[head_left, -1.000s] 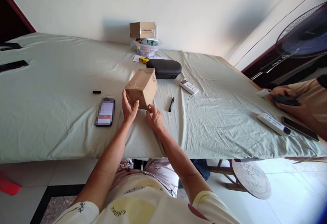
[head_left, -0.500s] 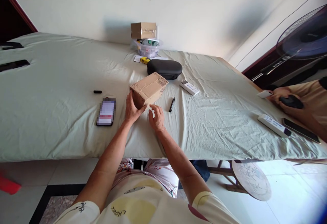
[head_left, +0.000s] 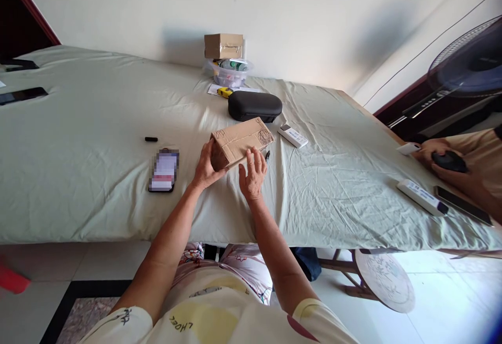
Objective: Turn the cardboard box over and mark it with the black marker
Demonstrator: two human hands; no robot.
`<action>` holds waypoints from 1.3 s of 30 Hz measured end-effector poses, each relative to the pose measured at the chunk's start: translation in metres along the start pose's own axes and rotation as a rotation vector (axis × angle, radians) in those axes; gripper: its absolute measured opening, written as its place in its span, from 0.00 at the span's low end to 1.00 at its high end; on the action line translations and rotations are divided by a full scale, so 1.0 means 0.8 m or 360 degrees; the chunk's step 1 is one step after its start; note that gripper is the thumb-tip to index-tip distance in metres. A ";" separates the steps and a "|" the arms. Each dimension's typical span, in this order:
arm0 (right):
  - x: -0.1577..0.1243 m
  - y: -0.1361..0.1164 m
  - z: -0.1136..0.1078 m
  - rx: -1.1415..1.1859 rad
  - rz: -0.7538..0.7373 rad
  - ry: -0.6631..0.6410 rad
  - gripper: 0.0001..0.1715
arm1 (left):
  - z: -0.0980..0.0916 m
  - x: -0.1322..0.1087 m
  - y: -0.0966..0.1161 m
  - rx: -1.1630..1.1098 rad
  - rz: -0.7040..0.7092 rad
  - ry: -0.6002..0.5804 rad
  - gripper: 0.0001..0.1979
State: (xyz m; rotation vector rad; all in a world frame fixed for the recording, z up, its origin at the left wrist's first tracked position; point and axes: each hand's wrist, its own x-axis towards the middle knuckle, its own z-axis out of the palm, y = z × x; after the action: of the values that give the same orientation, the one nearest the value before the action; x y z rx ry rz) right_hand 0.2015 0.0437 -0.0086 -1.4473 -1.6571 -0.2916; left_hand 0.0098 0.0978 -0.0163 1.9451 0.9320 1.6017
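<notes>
A small brown cardboard box (head_left: 241, 139) with dark scribbled drawings on its top lies at the middle of the table. My left hand (head_left: 205, 169) grips its left end, thumb at the near corner and fingers along the far side. My right hand (head_left: 253, 175) is open, fingers apart, at the box's near long side; the fingertips overlap the edge, and I cannot tell how firmly they touch. Partly hidden behind that hand is a black marker (head_left: 267, 155). Its likely cap, a short black piece (head_left: 151, 139), lies to the left, above a phone (head_left: 163, 171) with a blurred screen.
Behind the box sit a black hard case (head_left: 254, 105), a yellow tape measure (head_left: 225, 92) and a plastic tub (head_left: 230, 76) topped by another carton (head_left: 223, 46). A white device (head_left: 293, 136) lies right. Another person's hands (head_left: 447, 156) hold a dark object at the right edge.
The box has turned and shifted to the right with my left hand on it. My right hand has moved right and up, its fingers opening out along the box's near side.
</notes>
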 end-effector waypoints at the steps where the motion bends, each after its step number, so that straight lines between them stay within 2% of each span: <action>1: 0.003 0.009 -0.001 0.0001 0.0043 0.0052 0.31 | -0.003 0.001 0.000 -0.0035 0.0008 -0.0028 0.55; 6: 0.014 0.049 -0.006 0.0083 0.0200 0.0205 0.34 | -0.015 0.003 -0.002 -0.0175 -0.0133 -0.0142 0.57; 11: 0.011 0.065 0.001 0.0167 0.0317 0.0275 0.38 | -0.014 0.002 -0.006 -0.0266 -0.0255 -0.0176 0.58; 18: 0.008 0.075 0.008 0.0314 0.0349 0.0264 0.38 | -0.013 0.002 -0.011 -0.0311 -0.0240 -0.0172 0.57; 22: 0.002 0.083 0.021 0.0325 0.0417 0.0285 0.34 | -0.015 0.002 -0.015 -0.0400 -0.0324 -0.0150 0.57; 28: -0.008 0.087 0.042 0.0406 0.0526 0.0114 0.33 | -0.027 0.005 -0.019 -0.0459 -0.0452 -0.0043 0.55; 32: -0.009 0.081 0.043 0.0448 0.0585 0.0060 0.33 | -0.032 0.008 -0.019 -0.0489 -0.0456 0.0039 0.52; 39: -0.007 0.076 0.038 0.0400 0.0581 0.0091 0.30 | -0.031 0.010 -0.021 -0.0422 -0.0452 0.0120 0.49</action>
State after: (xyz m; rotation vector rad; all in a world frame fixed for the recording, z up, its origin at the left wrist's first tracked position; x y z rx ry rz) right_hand 0.2410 0.0778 -0.0520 -1.4976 -1.2994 0.0771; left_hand -0.0174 0.1130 -0.0175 1.5106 0.9251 1.5517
